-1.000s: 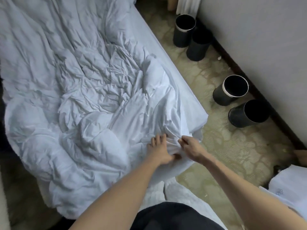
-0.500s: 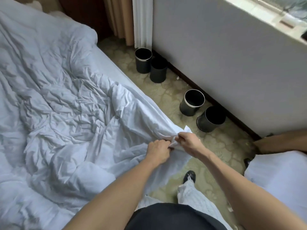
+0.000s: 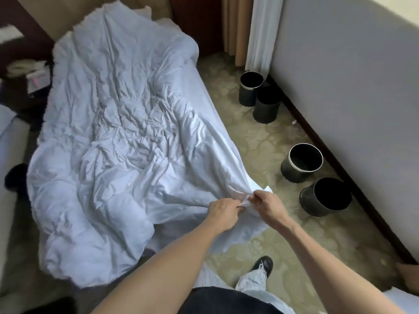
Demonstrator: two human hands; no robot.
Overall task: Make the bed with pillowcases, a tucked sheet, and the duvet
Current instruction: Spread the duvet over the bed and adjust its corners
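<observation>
The grip is clamped on cloth: the left hand [image 3: 223,213] and the right hand [image 3: 269,206] meet knuckle to knuckle, each with fingers curled round the same bunched corner [image 3: 246,200] of the white duvet [image 3: 113,143]. The corner is held up off the bed [image 3: 205,96], just past its near right edge, and folds run taut from it back across the crumpled duvet, which covers most of the bed up to its head.

A second ago both hands lay on the corner, low against the mattress. Half a second ago they had closed on it. Now the corner sits further out over the floor [image 3: 260,141], and the cloth behind it is drawn into a longer, straighter ridge.

Four black bins stand on the floor along the grey wall [image 3: 351,87], in two pairs: a far pair [image 3: 250,88] near a pale curtain [image 3: 258,30], and a near pair [image 3: 301,162] level with the hands, well apart from the duvet. They narrow the aisle between bed and wall. One black shoe [image 3: 264,264] shows on the floor below the hands.
</observation>
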